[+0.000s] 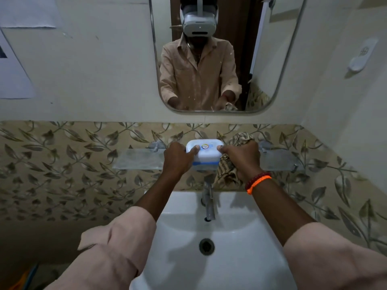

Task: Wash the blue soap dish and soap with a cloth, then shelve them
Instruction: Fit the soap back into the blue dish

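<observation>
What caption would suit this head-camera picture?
Both hands, left hand and right hand with cloth, hold the soap dish at a glass shelf above the sink.

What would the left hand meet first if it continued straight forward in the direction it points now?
The left hand already grips the soap dish at the glass shelf. Straight on, it would probably meet the leaf-patterned wall tiles behind the shelf, though depth is unclear.

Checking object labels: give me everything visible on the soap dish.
The soap dish is a rounded-rectangular plastic box: white lid with a small round multicoloured sticker, blue band below, paler base. It is closed and level at the glass shelf. The left hand and right hand grip its ends; the right also holds a patterned cloth.
</observation>
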